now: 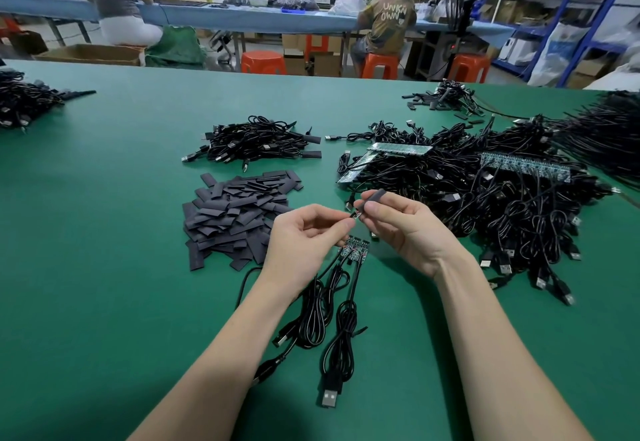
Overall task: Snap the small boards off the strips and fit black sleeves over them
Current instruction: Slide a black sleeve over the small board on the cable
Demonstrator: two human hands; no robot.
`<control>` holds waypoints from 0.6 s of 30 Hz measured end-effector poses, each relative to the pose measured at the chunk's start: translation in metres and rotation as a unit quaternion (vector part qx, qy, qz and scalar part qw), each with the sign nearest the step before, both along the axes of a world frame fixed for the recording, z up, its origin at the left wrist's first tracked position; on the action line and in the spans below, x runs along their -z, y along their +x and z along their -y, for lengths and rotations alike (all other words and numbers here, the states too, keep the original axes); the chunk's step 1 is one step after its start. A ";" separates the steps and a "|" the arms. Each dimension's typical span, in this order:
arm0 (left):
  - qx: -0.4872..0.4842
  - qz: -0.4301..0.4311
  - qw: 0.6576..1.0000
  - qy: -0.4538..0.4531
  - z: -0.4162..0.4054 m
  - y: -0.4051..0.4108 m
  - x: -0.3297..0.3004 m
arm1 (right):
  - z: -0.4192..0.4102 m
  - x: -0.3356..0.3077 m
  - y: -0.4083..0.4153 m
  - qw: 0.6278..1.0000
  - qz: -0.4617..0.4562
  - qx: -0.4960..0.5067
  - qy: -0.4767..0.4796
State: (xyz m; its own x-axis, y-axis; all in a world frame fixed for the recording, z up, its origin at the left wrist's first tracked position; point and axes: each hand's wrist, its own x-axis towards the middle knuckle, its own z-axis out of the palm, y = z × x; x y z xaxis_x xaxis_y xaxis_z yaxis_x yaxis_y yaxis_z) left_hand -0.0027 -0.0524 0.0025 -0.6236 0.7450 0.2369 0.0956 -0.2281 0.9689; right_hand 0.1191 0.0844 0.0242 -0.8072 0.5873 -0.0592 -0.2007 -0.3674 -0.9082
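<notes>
Sleeving a small board above the green bench

The right hand [403, 224] pinches a black sleeve [374, 199], mouth aimed at the small board [354, 214] pinched in the left hand [304, 232], so the two line up to slide together. Just below the board lies a short strip [355, 249] with cables [332, 316]; left of it, the sleeve pile [235, 215].
</notes>
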 end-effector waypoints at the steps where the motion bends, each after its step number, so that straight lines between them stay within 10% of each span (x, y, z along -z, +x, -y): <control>1: -0.006 -0.011 1.000 -0.001 0.000 0.000 0.000 | 0.000 0.001 -0.001 1.000 0.001 0.000 -0.003; 18: 0.003 0.017 1.000 0.025 0.001 -0.001 0.004 | 0.007 0.006 -0.002 0.999 0.011 -0.045 0.010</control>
State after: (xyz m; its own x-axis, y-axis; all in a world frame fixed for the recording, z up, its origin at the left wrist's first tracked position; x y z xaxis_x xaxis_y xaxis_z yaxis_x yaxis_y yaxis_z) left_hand -0.0033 -0.0532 -0.0017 -0.6273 0.7364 0.2534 0.0615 -0.2776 0.9587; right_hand 0.1167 0.0770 0.0187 -0.8550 0.5144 -0.0659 -0.1486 -0.3647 -0.9192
